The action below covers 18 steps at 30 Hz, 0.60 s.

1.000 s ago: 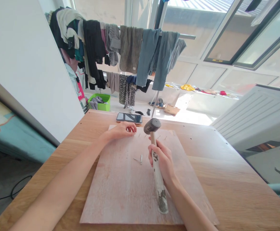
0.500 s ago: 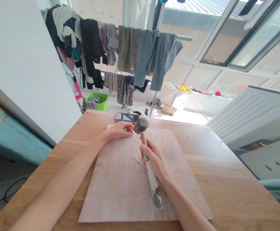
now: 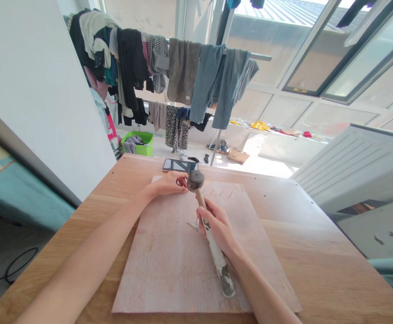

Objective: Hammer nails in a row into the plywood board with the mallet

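From where I stand, starting at the left, a black cable (image 3: 14, 266) loops on the floor, and a tall white panel (image 3: 44, 90) rises beside the table (image 3: 107, 195). Past the table's far edge hang clothes (image 3: 129, 58) on a rack, with a green tub (image 3: 147, 148) below them, more cloth bunched inside.

The left hand (image 3: 170, 183) rests near the far left corner of a thin board (image 3: 163, 270) that lies flat on the table. Its fingers are curled, the tips drawn in close together; whether they pinch anything I can't tell, since the hammer's head comes right up beside them. A phone (image 3: 180, 165) lies just beyond that hand, off the board.

Near the middle of the board lie a couple of loose nails (image 3: 192, 225), partly behind the other hand. The hammer (image 3: 213, 245) slants above the board, its dark head toward the left fingertips and its worn handle (the paint is badly chipped) pointing back toward the person. The right hand (image 3: 217, 223) is wrapped firmly around the upper part of that handle.

Further right, four thin nails (image 3: 230, 194) stand in a row along the board's far side. Beyond the table, a cardboard box (image 3: 238, 156) sits on the floor.
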Tool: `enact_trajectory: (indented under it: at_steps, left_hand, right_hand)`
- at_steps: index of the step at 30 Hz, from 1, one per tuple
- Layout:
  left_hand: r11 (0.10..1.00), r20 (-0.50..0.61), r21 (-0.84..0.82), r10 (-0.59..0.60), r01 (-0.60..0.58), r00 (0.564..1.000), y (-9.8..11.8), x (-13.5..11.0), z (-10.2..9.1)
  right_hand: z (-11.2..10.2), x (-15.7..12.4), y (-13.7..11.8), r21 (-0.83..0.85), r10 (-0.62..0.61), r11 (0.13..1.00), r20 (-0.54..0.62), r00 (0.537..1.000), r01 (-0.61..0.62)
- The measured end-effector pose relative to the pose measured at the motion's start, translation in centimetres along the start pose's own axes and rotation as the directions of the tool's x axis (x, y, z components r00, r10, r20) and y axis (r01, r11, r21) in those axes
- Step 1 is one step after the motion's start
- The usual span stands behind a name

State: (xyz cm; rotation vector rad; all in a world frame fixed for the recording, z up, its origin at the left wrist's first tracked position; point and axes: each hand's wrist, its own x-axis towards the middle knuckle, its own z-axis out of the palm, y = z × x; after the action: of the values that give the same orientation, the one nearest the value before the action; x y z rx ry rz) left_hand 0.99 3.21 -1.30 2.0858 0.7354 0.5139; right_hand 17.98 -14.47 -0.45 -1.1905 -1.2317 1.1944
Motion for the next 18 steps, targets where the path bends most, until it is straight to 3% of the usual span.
enact_trajectory:
  at_steps: [14, 18]
  left_hand:
    - [1.0, -0.001, 0.025, 0.011, -0.011, 1.0, -0.33, 0.11, 0.21]
    - [0.999, 0.021, 0.038, -0.035, 0.035, 0.999, 0.23, -0.01, -0.28]
  right_hand:
    - [0.2, -0.09, 0.06, -0.002, 0.015, 1.0, -0.021, 1.0, -0.015]
    - [0.04, -0.22, -0.03, 0.033, -0.005, 0.999, -0.059, 0.998, 0.007]
